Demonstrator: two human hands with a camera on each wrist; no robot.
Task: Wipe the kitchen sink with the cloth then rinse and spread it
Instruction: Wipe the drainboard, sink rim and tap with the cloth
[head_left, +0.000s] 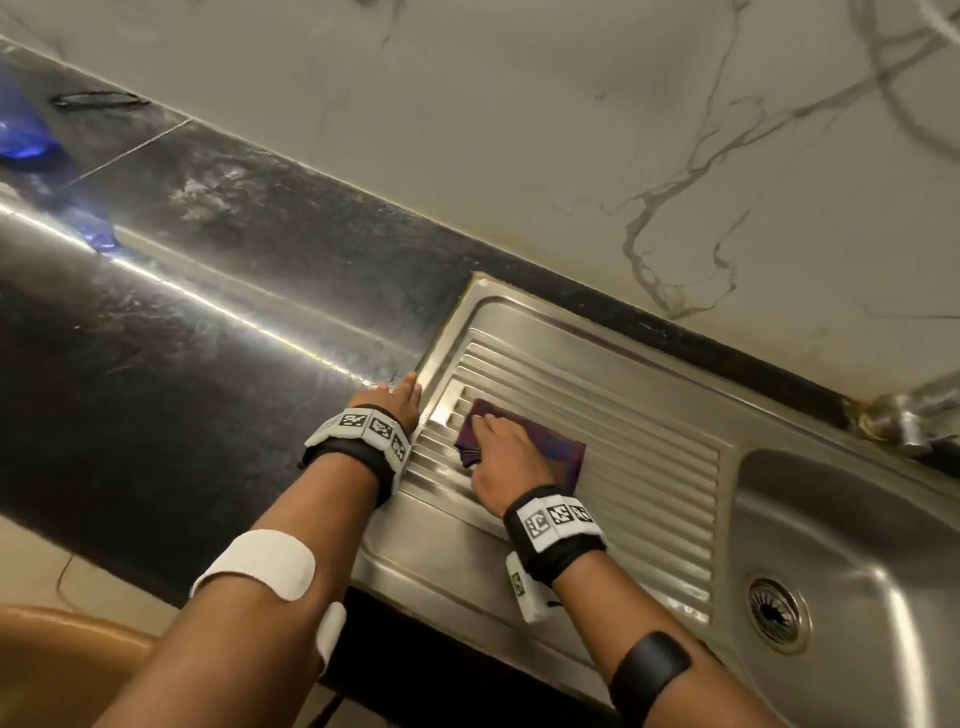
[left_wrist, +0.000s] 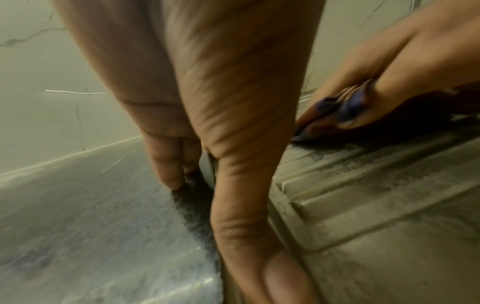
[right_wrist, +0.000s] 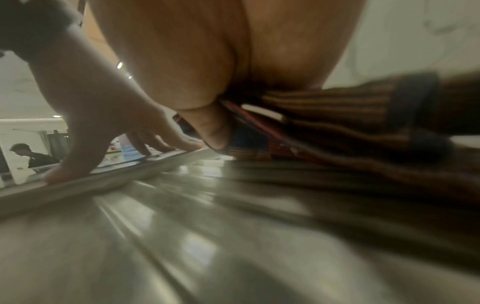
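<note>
A folded dark purple striped cloth (head_left: 556, 444) (left_wrist: 415, 115) (right_wrist: 363, 127) lies on the ribbed steel drainboard (head_left: 649, 467) (left_wrist: 376, 195) (right_wrist: 182, 236) of the sink. My right hand (head_left: 504, 452) (left_wrist: 389, 72) (right_wrist: 215, 123) presses down on its left part. The fingers lie over the top and the thumb pinches the folded edge. My left hand (head_left: 397, 397) (left_wrist: 233, 226) (right_wrist: 116, 131) rests flat on the dark counter (head_left: 182, 312) (left_wrist: 91, 216), right at the sink's left rim, holding nothing.
The sink basin (head_left: 872, 545) with its round drain (head_left: 776, 613) lies to the right of the drainboard, and a tap (head_left: 909, 415) sits behind it. A marbled wall (head_left: 519, 130) runs along the back. A blue object (head_left: 26, 135) sits far left on the counter. A brown tub (head_left: 62, 670) is below.
</note>
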